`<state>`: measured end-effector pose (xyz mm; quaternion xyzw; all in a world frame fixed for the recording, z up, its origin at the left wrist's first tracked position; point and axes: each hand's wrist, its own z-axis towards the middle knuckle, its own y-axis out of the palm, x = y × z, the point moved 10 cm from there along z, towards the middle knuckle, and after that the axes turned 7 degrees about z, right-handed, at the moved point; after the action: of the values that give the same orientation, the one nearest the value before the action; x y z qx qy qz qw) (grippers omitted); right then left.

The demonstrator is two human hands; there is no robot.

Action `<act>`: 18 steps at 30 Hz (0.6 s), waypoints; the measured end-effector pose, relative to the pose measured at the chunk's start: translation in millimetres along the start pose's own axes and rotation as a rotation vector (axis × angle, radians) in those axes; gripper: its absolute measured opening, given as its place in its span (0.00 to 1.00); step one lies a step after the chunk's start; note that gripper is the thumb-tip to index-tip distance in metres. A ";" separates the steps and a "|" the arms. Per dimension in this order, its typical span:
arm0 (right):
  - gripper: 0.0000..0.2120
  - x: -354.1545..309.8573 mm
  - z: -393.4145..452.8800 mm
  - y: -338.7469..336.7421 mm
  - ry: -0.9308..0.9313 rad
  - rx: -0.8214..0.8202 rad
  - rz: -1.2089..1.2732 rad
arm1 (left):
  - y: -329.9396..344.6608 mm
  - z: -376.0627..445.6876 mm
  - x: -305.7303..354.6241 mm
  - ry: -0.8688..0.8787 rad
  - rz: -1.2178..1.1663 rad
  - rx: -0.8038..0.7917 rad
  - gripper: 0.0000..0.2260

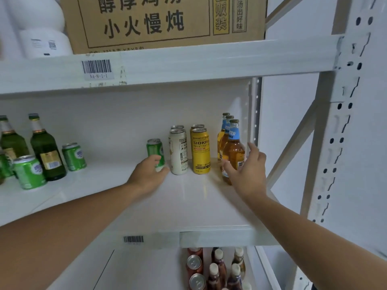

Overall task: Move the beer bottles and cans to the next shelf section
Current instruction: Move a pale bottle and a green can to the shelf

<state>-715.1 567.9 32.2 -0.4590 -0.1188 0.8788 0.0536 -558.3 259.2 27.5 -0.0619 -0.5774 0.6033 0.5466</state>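
On the white middle shelf [188, 206], my left hand [148, 174] grips the base of a small green can [155, 150]. To its right stand two white cans [178, 151], two yellow cans [200, 150] and three amber bottles with blue labels [233, 147]. My right hand [249, 168] is spread around the front amber bottle, fingers straight, thumb at its lower left; whether it touches the glass is unclear. At the shelf's left stand two green bottles [47, 151] and green cans [29, 171].
A cardboard box [167, 19] and white rolls [41, 40] sit on the upper shelf. The lower shelf holds several brown bottles and cans [211, 268]. A perforated grey upright [339, 122] and a diagonal brace [293, 139] bound the right side.
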 end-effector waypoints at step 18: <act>0.32 -120.9 -112.7 103.9 -0.250 -0.500 -0.254 | -89.6 -110.3 -53.1 0.126 0.236 -0.040 0.23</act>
<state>-551.9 461.0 39.4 -0.3278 -0.3935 0.8582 0.0335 -406.7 266.0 30.6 -0.1781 -0.5426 0.6469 0.5055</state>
